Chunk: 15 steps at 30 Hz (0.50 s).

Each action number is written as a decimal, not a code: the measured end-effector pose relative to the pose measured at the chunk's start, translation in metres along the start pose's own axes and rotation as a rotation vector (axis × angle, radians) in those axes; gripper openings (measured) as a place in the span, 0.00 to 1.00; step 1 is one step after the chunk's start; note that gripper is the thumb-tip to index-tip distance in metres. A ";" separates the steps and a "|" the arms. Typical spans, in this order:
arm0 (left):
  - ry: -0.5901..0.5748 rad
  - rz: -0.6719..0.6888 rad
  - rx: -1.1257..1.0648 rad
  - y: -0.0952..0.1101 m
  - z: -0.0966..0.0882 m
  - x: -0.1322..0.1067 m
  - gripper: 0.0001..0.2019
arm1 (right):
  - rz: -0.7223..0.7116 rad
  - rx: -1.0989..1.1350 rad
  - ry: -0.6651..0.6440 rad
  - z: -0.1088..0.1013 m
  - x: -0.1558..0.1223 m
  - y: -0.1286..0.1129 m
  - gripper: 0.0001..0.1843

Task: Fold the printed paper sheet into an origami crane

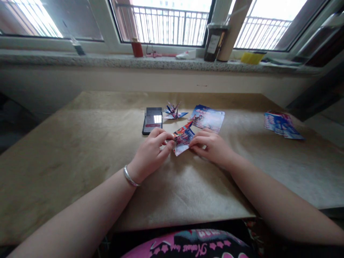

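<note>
A partly folded piece of printed paper [182, 139], blue, red and white, lies on the tan table [80, 143] between my hands. My left hand [150, 154], with a silver bangle at the wrist, pinches the paper's left edge with curled fingers. On the paper's right side my right hand [212, 145] presses down with bent fingers. A finished paper crane [173, 111] stands just behind the hands. Next to the crane lies a stack of printed sheets [208, 118].
A phone [152, 121] with a lit screen lies left of the crane. More printed sheets [282, 125] sit at the table's right. The stone windowsill [107, 61] behind holds a red cup [137, 48], a dark jar [213, 44] and a yellow object [252, 57].
</note>
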<state>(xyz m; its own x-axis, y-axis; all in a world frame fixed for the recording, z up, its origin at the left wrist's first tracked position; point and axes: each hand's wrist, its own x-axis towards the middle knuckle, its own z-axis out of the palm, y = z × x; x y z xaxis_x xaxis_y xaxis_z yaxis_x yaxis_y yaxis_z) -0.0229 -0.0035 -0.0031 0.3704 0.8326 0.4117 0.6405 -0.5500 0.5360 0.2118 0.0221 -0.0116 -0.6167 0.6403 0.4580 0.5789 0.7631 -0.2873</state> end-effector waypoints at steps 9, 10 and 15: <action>-0.026 -0.105 0.320 -0.006 0.002 0.000 0.15 | -0.062 0.126 -0.134 0.003 -0.002 0.005 0.07; -0.031 -0.115 0.374 -0.006 0.003 -0.001 0.16 | -0.059 0.135 -0.143 0.004 -0.002 0.007 0.07; -0.002 -0.136 0.558 -0.005 0.008 -0.005 0.19 | -0.048 0.151 -0.176 0.006 -0.002 0.010 0.07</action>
<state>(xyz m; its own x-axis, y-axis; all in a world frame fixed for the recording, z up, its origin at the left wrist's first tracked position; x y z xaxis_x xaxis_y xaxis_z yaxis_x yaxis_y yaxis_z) -0.0227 -0.0048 -0.0135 0.2605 0.8938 0.3649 0.9405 -0.3204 0.1135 0.2161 0.0289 -0.0208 -0.7328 0.5981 0.3244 0.4684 0.7892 -0.3971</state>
